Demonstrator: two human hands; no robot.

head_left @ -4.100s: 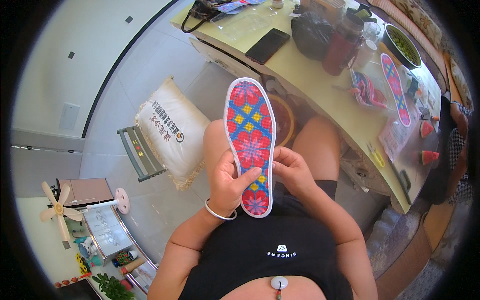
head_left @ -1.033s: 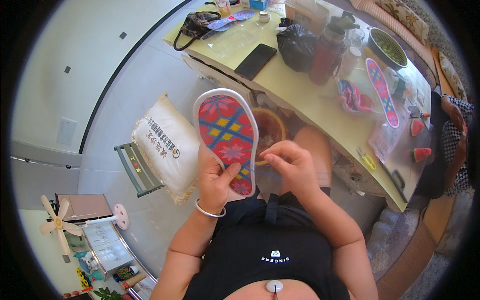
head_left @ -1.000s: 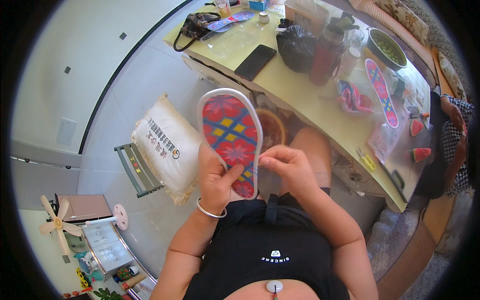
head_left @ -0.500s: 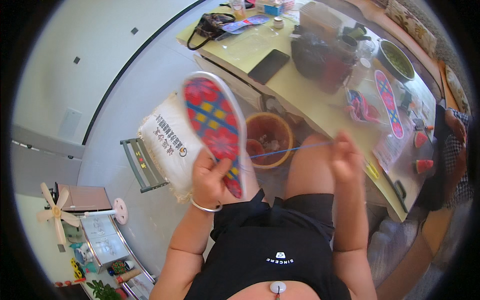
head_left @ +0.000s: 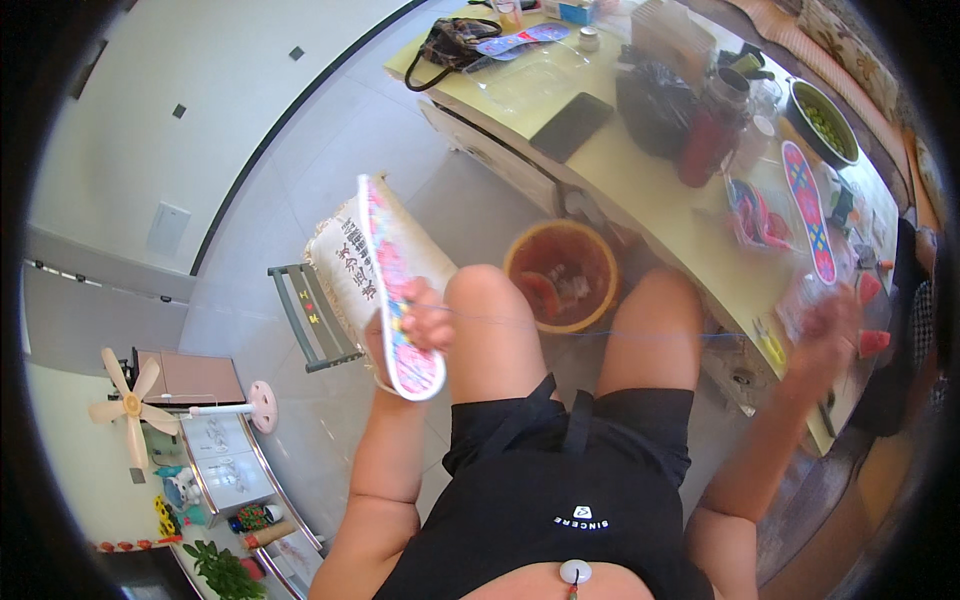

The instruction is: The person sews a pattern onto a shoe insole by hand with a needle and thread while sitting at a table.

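Observation:
My left hand (head_left: 428, 318) grips an embroidered shoe insole (head_left: 388, 262) with a white edge, holding it upright and tilted above my left knee. Its pink, patterned face is partly covered by my fingers. A thin blue thread (head_left: 640, 332) stretches from the insole across both thighs toward my right hand (head_left: 828, 322). That hand is blurred over the table's near right edge, its fingers drawn together at the thread's end. Whether it also holds a needle cannot be made out. A second, red and blue insole (head_left: 808, 212) lies on the table, beyond my right hand.
An orange waste bin (head_left: 515, 270) stands beyond my knees. On the table (head_left: 640, 205) are a phone (head_left: 571, 127), a black bag (head_left: 650, 95), a red bottle (head_left: 705, 140), a green-filled bowl (head_left: 852, 150) and yellow-handled scissors (head_left: 770, 345). A stool (head_left: 300, 318) with a cushion (head_left: 405, 225) stands left.
My right hand has swung right, drawing the blue thread out longer. My left hand has turned the insole from its red flowered face to its pink side.

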